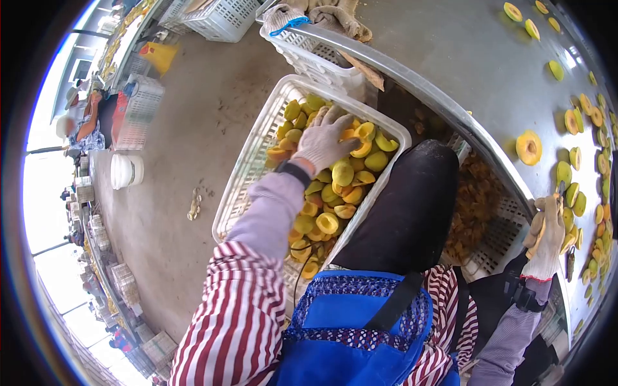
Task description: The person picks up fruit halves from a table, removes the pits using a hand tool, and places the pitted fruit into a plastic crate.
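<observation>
My left hand [324, 141], in a pale knit glove, lies on the halved yellow-green stone fruit [343, 172] in a white plastic crate [246, 168]. Its fingers are spread; whether any fruit is under the palm is hidden. The crate stands to the left of my leg. At the edge of the metal table [444, 61], my right hand [544, 235] wears a soiled, light glove. Its fingers are curled closed around a slim tool with a thin dark tip [561, 188], whose handle is hidden. Several fruit halves [570, 193] lie beside that hand.
More cut fruit, including a large half [528, 148], is scattered over the table. Below the table sits a crate of brownish scraps [475, 212]. Another white crate [315, 61] with cloths stands ahead. A white bucket [126, 171] is on the floor at left; people work farther off.
</observation>
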A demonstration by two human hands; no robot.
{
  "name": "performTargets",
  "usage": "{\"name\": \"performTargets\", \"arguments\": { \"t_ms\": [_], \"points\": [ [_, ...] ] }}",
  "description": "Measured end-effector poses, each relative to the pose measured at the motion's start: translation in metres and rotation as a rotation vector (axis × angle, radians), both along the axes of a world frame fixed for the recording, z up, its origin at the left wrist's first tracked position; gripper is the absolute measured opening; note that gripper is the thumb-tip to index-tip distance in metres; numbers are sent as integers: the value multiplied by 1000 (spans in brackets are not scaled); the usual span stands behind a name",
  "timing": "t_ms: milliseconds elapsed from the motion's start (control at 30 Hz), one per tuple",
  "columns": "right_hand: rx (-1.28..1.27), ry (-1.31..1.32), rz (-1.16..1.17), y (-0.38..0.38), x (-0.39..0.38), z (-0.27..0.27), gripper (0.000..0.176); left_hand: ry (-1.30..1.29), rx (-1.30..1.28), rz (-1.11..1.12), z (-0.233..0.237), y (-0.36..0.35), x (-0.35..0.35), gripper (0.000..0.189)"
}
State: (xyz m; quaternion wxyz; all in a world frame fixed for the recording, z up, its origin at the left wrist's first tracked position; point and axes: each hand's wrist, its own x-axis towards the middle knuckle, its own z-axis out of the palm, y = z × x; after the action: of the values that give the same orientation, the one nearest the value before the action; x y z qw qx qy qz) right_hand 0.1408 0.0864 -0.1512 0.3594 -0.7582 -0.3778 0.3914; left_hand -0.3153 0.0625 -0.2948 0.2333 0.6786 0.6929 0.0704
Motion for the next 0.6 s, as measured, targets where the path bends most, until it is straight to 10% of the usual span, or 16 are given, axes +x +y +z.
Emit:
{"name": "performTargets", "arguments": {
  "t_ms": [267,467,600],
  "points": [
    [-31,-8,-31,3,-3,3,39,136,119,-288,-55,-149,49,55],
    [-34,18,-31,3,-2,3,37,12,-481,-405,-27,-251,10,47],
    [-25,-21,4,2,3,1,38,47,-372,-387,-7,-255,4,56]
  ]
}}
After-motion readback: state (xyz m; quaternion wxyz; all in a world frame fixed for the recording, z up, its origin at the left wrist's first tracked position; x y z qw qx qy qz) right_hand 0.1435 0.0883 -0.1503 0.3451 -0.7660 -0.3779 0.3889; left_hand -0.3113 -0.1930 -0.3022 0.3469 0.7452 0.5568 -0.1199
